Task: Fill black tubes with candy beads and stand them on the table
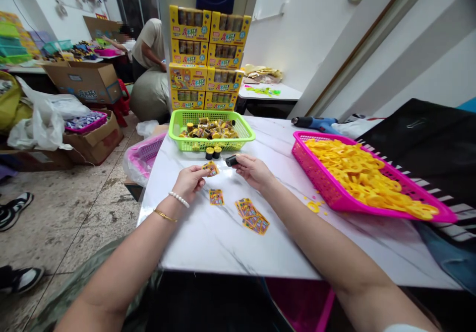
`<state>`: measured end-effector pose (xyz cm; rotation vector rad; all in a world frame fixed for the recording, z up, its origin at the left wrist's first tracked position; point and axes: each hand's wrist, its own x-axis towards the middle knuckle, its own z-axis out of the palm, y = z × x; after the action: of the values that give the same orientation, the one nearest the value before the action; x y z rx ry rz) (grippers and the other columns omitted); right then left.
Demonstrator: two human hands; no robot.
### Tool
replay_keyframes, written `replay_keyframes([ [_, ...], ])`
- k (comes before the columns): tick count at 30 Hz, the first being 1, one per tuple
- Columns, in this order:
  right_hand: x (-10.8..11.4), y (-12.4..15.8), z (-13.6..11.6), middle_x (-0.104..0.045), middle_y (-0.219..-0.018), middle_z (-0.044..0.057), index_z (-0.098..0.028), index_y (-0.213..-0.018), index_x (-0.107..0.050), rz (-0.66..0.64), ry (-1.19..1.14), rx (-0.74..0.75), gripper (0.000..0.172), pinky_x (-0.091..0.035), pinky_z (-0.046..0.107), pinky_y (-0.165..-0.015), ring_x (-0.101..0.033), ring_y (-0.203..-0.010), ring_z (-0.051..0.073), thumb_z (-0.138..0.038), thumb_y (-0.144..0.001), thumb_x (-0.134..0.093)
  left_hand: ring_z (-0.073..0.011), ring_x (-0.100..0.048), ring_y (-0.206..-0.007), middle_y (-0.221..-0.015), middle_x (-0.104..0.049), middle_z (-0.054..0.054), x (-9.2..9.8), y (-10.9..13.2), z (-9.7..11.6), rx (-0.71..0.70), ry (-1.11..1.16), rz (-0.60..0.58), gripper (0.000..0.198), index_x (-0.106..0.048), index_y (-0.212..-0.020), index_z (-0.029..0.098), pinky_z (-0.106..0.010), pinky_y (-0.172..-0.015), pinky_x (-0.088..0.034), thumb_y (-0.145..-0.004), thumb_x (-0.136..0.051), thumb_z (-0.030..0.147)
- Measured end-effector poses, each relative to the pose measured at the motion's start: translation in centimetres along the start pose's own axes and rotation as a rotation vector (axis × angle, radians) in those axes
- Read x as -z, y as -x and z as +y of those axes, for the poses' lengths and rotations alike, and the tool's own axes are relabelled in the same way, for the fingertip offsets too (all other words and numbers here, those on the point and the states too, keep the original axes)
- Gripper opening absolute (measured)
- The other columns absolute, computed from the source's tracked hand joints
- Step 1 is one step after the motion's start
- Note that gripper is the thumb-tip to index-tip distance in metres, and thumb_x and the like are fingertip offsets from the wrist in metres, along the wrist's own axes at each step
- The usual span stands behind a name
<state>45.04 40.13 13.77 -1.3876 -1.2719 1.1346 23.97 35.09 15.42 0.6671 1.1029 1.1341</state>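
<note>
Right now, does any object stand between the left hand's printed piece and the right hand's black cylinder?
Nothing visible stands between the printed piece in the left hand and the black cylinder in the right hand. Two yellow-topped cylinders stand beyond that gap, near the green basket.

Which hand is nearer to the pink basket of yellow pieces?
Right. The right hand is to the left of the pink basket; the left hand is farther left.
</note>
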Motion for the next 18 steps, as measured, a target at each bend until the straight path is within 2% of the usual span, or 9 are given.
replay_keyframes([
  [3,-0.4,2.8,-0.3,-0.074,-0.099,0.005,-0.021,-0.093,-0.065,-0.199,-0.368,0.007,0.044,-0.058,0.029,-0.075,-0.07,-0.085,0.017,-0.052,-0.067,-0.081,0.0001,-0.039,-0.04,-0.072,-0.071,-0.005,-0.5,0.6,-0.1,0.067,0.033,-0.119,0.024,-0.07,-0.08,0.008,-0.014,-0.035,-0.017,-0.062,-0.086,0.013],
  [5,-1.0,4.1,-0.3,-0.074,-0.095,0.004,-0.021,-0.092,-0.066,-0.262,-0.456,0.006,0.046,-0.059,0.03,-0.079,-0.07,-0.083,0.016,-0.049,-0.062,-0.087,0.0006,-0.039,-0.041,-0.073,-0.071,-0.007,-0.7,0.9,-0.1,0.112,0.055,-0.208,0.024,-0.071,-0.081,0.007,-0.012,-0.034,-0.018,-0.063,-0.087,0.014],
  [8,-1.5,4.8,-0.4,-0.074,-0.086,0.004,-0.019,-0.088,-0.067,-0.259,-0.442,-0.03,0.046,-0.059,0.031,-0.078,-0.07,-0.077,0.016,-0.046,-0.059,-0.091,0.0006,-0.039,-0.042,-0.072,-0.07,-0.006,-0.8,1.0,0.1,0.161,0.087,-0.25,0.019,-0.07,-0.076,0.007,-0.01,-0.032,-0.016,-0.066,-0.085,0.012],
  [11,-1.1,4.8,-0.9,-0.074,-0.085,0.003,-0.019,-0.084,-0.067,-0.196,-0.514,-0.055,0.047,-0.059,0.031,-0.08,-0.07,-0.078,0.016,-0.047,-0.056,-0.093,0.0019,-0.038,-0.04,-0.071,-0.068,-0.005,-0.7,0.8,0.5,0.194,0.139,-0.189,0.005,-0.07,-0.075,0.007,-0.009,-0.03,-0.014,-0.076,-0.075,0.006],
  [14,-0.7,5.0,-1.5,-0.075,-0.09,0.002,-0.021,-0.083,-0.068,-0.177,-0.585,-0.001,0.047,-0.058,0.033,-0.088,-0.071,-0.087,0.017,-0.047,-0.054,-0.094,0.0026,-0.035,-0.037,-0.065,-0.064,-0.002,-0.7,0.6,0.8,0.242,0.195,-0.138,0.015,-0.067,-0.073,0.007,-0.008,-0.029,-0.014,-0.087,-0.061,0.003],
  [18,-1.1,5.4,-1.6,-0.074,-0.092,0.003,-0.02,-0.086,-0.07,-0.19,-0.417,0.098,0.042,-0.057,0.038,-0.092,-0.07,-0.087,0.018,-0.046,-0.061,-0.09,0.0028,-0.035,-0.035,-0.062,-0.06,0.0,-0.6,0.5,0.9,0.276,0.24,-0.169,0.013,-0.066,-0.075,0.008,-0.007,-0.028,-0.015,-0.087,-0.063,0.003],
])
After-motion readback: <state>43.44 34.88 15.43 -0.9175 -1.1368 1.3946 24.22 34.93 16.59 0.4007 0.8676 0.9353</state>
